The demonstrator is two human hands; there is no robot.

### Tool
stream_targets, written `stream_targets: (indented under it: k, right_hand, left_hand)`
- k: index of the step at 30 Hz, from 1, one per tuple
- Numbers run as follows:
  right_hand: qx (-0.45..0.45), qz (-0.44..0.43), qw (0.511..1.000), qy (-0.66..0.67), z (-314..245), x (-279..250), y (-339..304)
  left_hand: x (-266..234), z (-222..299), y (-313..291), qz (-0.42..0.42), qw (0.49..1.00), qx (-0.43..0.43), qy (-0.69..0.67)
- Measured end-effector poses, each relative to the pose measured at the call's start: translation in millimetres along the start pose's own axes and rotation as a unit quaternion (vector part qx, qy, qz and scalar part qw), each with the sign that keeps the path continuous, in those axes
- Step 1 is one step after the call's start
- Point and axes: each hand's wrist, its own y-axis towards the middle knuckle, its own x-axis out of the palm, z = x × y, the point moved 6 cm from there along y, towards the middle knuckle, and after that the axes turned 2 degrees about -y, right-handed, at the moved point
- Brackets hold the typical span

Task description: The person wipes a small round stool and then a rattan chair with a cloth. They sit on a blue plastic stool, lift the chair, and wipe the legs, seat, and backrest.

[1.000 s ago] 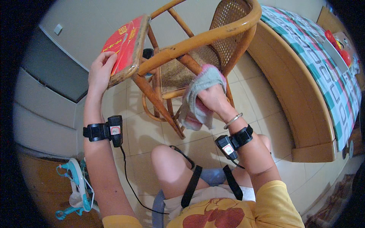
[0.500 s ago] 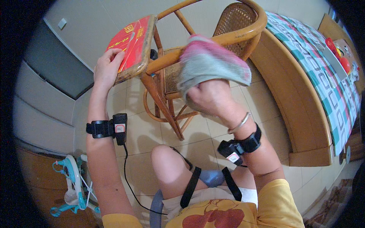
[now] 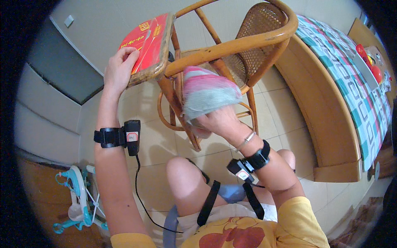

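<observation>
A rattan high chair (image 3: 231,51) with a woven seat and back stands before me. Its wooden-edged tray (image 3: 159,68) has a red top with yellow print. My left hand (image 3: 120,70) grips the near left edge of that tray, fingers curled over the red surface. A pink and pale grey-green cloth (image 3: 213,91) is bunched in my right hand (image 3: 219,122), below the curved armrest and against or close to a front leg; I cannot tell if it touches. The fingers of that hand are partly hidden under the cloth, which is slightly blurred.
To the right is a wooden bed (image 3: 320,120) with a checked sheet (image 3: 331,62); a box with red items (image 3: 374,72) lies on it. A teal and white baby walker (image 3: 80,202) stands at lower left. A cable (image 3: 138,182) hangs from my left wrist strap.
My right hand has carried the cloth down and left, from over the armrest to below it by the chair leg. The chair has shifted slightly right in view; my left hand keeps its grip.
</observation>
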Motion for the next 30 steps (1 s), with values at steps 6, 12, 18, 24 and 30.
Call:
stream_targets:
  k: [6, 12, 18, 24, 30]
  right_hand:
    - [-0.022, 0.091, 0.992, -0.079, -5, -34, -23]
    - [0.057, 0.037, 0.993, -0.097, 2, -35, -3]
    - [0.035, 0.019, 0.984, -0.174, -20, -42, -3]
    - [0.043, -0.02, 0.98, -0.193, -25, -47, 2]
    - [-0.046, -0.005, 0.975, -0.218, -42, -41, 11]
  left_hand:
    - [1, 1, -1, 0.005, 1.0, -0.005, -0.016]
    - [0, 1, -2, 0.002, 1.0, -0.016, -0.009]
    - [4, -1, 2, -0.008, 0.998, 0.011, -0.061]
    - [1, 0, -1, 0.008, 1.0, 0.0, -0.027]
    - [1, 3, 1, -0.004, 1.0, 0.012, -0.029]
